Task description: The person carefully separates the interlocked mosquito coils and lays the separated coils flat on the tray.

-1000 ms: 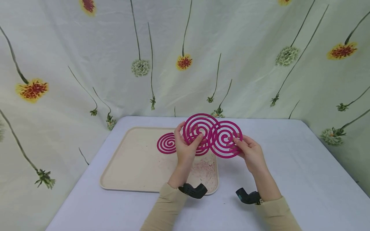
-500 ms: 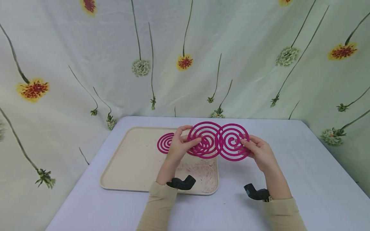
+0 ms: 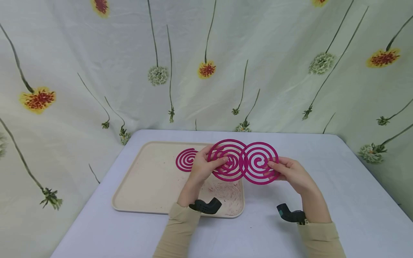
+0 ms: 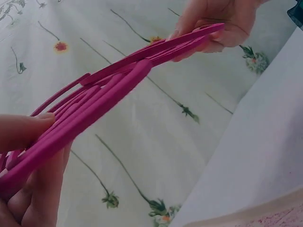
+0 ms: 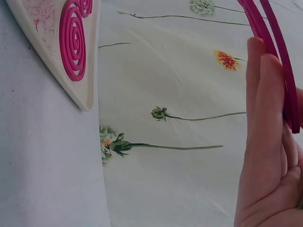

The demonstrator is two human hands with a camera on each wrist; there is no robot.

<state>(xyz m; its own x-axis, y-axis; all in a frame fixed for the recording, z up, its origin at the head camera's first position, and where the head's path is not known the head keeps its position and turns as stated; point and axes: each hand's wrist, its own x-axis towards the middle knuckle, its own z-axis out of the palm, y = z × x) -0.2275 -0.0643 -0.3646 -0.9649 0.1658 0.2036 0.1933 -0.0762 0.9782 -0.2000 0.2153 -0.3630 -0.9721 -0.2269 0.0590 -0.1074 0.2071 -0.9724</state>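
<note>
Two magenta mosquito coils are held up over the right end of a tray, their edges overlapping in the middle. My left hand [image 3: 201, 167] pinches the left coil [image 3: 230, 163], thumb in front and fingers behind. The right coil [image 3: 259, 166] is pinched at its right side by my right hand [image 3: 295, 175]. Seen edge-on in the left wrist view, the overlapping coils [image 4: 109, 94] slant up toward the right hand. Another mosquito coil [image 3: 185, 161] lies on the tray, partly hidden by my left hand. The right wrist view shows a tray coil [image 5: 73, 45] with part of one more beside it.
The beige tray [image 3: 145, 182] stands on a white-covered table [image 3: 338, 186], with magenta crumbs scattered over its right part. Behind the table hangs a flower-print cloth [image 3: 277, 89]. Black wrist cameras [image 3: 206, 206] are strapped to both wrists.
The held coils have moved right and lower, and their overlap has narrowed. My right hand has shifted right and down; my left hand went left and slightly back.
</note>
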